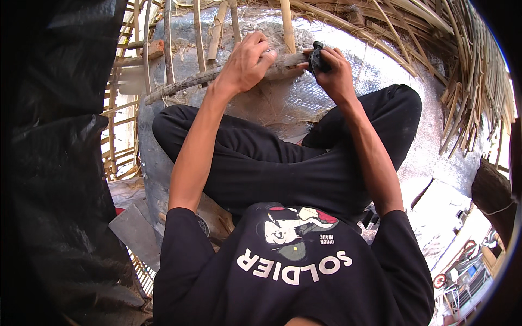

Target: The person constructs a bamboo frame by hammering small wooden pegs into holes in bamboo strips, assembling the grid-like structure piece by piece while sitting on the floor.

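Note:
A rough grey wooden pole (185, 82) lies slantwise across the far side of my lap, its right end between my hands. My left hand (247, 62) is closed at the pole, fingers bent over it. A small bright bit shows by its fingertips, too small to name. In my right hand (336, 73) is a black hand tool (317, 61) with a rounded knob on top, held upright against the pole's right end. The palm hides part of this tool, so its exact kind does not show.
I sit cross-legged on a silvery sheet (435, 163). Upright wooden sticks (199, 35) form a lattice at the far left. Dry thatch (473, 81) hangs at the right. A black plastic sheet (60, 163) covers the left side. Near my left elbow leans a grey board (136, 231).

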The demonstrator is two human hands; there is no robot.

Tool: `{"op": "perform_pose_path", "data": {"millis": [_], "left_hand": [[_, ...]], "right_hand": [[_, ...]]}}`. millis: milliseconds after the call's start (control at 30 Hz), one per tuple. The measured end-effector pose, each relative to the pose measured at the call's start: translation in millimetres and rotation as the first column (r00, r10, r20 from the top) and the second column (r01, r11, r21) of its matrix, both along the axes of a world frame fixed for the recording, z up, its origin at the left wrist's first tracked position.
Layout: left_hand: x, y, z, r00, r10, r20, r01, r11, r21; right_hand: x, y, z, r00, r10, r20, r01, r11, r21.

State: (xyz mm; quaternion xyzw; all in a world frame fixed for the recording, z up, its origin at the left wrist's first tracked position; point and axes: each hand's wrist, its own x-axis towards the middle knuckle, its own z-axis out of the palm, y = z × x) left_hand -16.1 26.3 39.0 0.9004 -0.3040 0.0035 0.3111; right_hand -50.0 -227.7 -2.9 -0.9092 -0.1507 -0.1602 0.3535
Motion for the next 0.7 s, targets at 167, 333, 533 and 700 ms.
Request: {"op": "perform_pose_path", "data": {"millis": [167,333,533,700], "left_hand": [[-14,3,-17,0.981,0.001,0.195,0.01,0.998,-0.056],[-12,-3,-24,0.993,-0.075,0.09,0.092,0.975,-0.2],[0,-17,-18,0.996,-0.064,-0.059,0.016,0.805,-0.593],[2,-26,-24,0.979,-0.096,-0.18,-0.016,0.843,-0.537]], "right_hand": [[-1,5,-2,1.0,0.024,-0.002,-0.024,0.999,0.043],[-2,7,13,0.999,0.046,0.021,-0.047,0.998,0.038],[-2,10,11,0.998,0.053,0.019,-0.055,0.991,0.121],[0,8,10,0.999,0.047,0.022,-0.049,0.993,0.111]]}}
